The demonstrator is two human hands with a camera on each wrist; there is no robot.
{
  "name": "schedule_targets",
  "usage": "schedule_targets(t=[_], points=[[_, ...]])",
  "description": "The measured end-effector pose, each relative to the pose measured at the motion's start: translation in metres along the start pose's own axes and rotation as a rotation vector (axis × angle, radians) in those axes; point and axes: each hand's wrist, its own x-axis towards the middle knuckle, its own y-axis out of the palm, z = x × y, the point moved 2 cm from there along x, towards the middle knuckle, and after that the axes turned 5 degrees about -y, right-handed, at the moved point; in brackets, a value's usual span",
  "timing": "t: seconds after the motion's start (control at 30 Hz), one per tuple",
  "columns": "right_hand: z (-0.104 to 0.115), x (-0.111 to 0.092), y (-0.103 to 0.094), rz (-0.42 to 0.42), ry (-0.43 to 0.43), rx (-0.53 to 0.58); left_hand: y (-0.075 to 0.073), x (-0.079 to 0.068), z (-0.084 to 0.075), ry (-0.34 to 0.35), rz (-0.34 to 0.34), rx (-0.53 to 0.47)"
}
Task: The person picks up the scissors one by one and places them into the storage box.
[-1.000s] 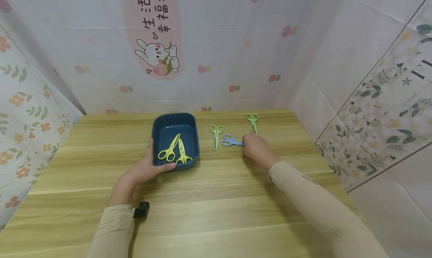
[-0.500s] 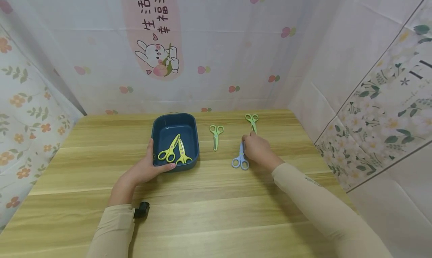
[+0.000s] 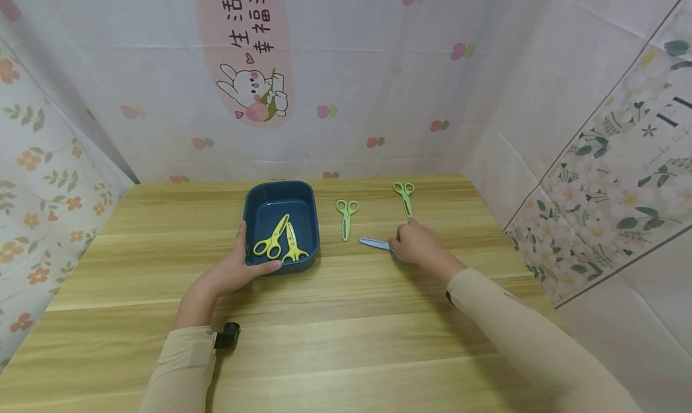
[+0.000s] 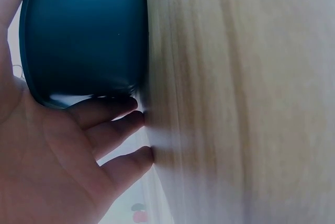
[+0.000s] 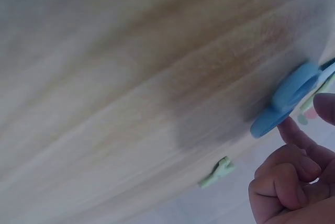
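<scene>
In the head view my left hand (image 3: 231,270) rests against the near left corner of a dark blue box (image 3: 309,203), its thumb along the front rim. The left wrist view shows that hand's fingers spread beside the box wall. Two pairs of yellow scissors (image 3: 273,240) lie inside the box. To the right, my right hand (image 3: 420,245) pinches a pair of blue scissors (image 3: 375,244) at the handle end, blade pointing left; most of the handle is hidden. The blue handle loops (image 5: 293,92) show beside its fingers in the right wrist view.
Pale green scissors (image 3: 346,221) lie right of the box, and another green pair (image 3: 404,198) lies behind the right hand. The wooden table (image 3: 324,341) meets a printed curtain (image 3: 346,77) at the back and floral sheets on both sides.
My right hand has turned the blue scissors: the handles, first pointing left, then toward me, are now under the hand, with the blade pointing left. The left hand and box stay put.
</scene>
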Motion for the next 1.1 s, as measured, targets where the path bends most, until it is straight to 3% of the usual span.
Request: schedule_targets(t=[0.17, 0.4, 0.6, 1.1], points=[[-0.001, -0.014, 0.004, -0.022, 0.004, -0.029, 0.000, 0.000, -0.001, -0.009, 0.000, 0.011], [-0.003, -0.036, 0.011, -0.078, -0.073, -0.097, 0.000, 0.000, -0.002, -0.001, -0.004, 0.022], [-0.007, -0.046, 0.016, -0.097, -0.068, -0.066, 0.001, 0.000, -0.002, -0.007, -0.008, 0.024], [-0.005, -0.048, 0.018, -0.114, -0.037, 0.017, 0.000, -0.003, -0.003, -0.005, -0.011, 0.023]])
